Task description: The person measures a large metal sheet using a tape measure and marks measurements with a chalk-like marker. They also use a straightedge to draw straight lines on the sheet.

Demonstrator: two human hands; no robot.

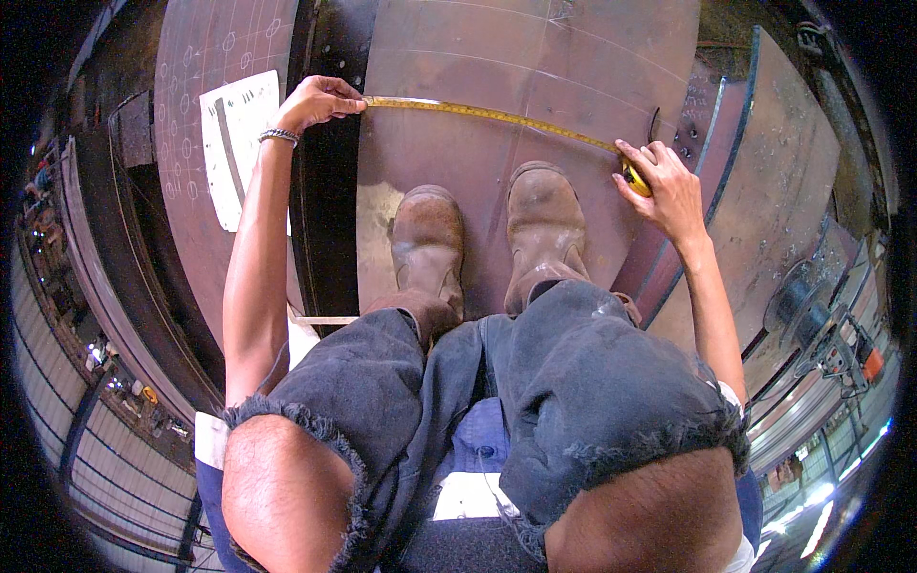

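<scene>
A yellow tape measure [492, 116] is stretched across a brownish steel plate [458, 53] marked with thin chalk lines. My left hand [320, 102] pinches the tape's free end at the plate's left edge. Over by the right edge, my right hand [669, 181] is wrapped round the yellow case [636, 179], with the blade running out past the fingertips. The blade lies just beyond the toes of my brown boots [544, 210], which rest on the same plate. Most of the case is hidden by my fingers.
Left of a dark gap [327, 191] lies another plate [181, 124] with chalked circles, and a white paper sheet [224, 158] rests on it. More steel plates [788, 134] stand to the right. A machine with a reel [802, 296] sits at the far right.
</scene>
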